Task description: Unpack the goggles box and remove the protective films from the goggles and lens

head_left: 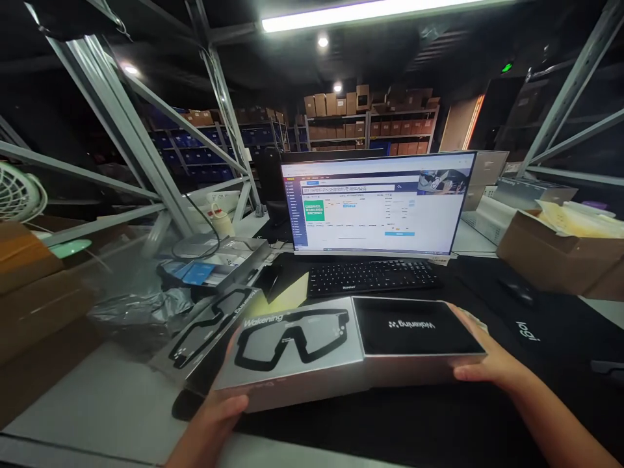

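Note:
A silver box sleeve [297, 380] printed with black glasses and the word Wakening lies across the middle of the view. From its right end sticks out an inner box [414, 370] with a black top and the same word upside down. My left hand [225, 406] grips the sleeve's left end, its thumb on the near side. At the other end, my right hand [480, 357] is closed around the inner box, thumb in front and fingers behind. The two parts still overlap or meet at the seam; which one, I cannot tell.
A similar glasses box [209, 331] lies to the left, beside clear plastic bags [146, 312]. Behind are a keyboard [375, 278] and a lit monitor [370, 208]. On the right stand a mouse [515, 290] and an open cardboard box [560, 253].

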Demonstrator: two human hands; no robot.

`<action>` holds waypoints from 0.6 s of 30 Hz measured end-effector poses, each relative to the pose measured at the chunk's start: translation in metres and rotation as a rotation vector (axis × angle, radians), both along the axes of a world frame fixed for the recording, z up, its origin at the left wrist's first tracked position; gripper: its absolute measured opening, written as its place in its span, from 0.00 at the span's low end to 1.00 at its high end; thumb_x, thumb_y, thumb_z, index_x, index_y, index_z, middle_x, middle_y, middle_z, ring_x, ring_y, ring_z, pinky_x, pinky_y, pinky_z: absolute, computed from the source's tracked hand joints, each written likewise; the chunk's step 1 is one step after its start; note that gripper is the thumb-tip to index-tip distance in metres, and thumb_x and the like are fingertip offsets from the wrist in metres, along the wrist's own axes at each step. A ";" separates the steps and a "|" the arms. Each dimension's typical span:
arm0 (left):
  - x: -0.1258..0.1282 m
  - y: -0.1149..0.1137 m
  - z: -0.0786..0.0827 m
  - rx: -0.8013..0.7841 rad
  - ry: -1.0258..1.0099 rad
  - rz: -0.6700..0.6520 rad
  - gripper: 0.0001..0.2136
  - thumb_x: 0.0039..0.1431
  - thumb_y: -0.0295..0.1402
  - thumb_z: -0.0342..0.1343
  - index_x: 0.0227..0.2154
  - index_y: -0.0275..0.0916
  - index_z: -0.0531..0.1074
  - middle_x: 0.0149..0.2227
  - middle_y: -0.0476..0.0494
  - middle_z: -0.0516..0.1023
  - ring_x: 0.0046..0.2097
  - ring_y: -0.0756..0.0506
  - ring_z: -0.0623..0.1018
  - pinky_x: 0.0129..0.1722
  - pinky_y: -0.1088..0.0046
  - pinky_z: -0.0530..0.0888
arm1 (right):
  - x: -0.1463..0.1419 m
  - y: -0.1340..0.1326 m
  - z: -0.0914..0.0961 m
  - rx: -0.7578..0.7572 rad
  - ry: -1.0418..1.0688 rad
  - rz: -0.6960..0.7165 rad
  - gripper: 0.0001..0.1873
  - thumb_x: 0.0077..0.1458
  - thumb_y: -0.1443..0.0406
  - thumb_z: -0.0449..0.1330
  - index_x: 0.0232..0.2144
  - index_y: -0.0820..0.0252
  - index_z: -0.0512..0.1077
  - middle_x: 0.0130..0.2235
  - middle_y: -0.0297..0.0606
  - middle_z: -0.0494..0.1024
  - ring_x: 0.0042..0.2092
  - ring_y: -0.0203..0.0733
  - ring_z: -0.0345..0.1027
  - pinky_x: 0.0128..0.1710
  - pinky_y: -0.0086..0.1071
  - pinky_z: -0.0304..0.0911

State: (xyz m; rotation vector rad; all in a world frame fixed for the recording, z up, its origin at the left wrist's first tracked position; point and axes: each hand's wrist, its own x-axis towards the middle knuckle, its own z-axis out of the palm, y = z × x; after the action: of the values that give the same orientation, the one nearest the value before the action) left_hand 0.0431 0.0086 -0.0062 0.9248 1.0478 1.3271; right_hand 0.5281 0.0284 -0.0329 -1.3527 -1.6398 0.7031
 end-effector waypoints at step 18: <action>0.024 0.012 -0.055 0.519 0.558 -0.598 0.62 0.43 0.45 0.70 0.68 0.43 0.26 0.66 0.24 0.53 0.68 0.29 0.60 0.64 0.40 0.56 | -0.079 -0.023 -0.018 -0.120 -0.093 0.328 0.71 0.33 0.51 0.75 0.71 0.52 0.40 0.70 0.51 0.53 0.68 0.66 0.49 0.65 0.59 0.49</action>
State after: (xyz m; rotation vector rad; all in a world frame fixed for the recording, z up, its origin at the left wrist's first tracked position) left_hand 0.0670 0.0201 -0.0608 1.9067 0.7268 0.8462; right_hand 0.4494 0.0053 -0.0506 -1.2256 -1.9462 0.9543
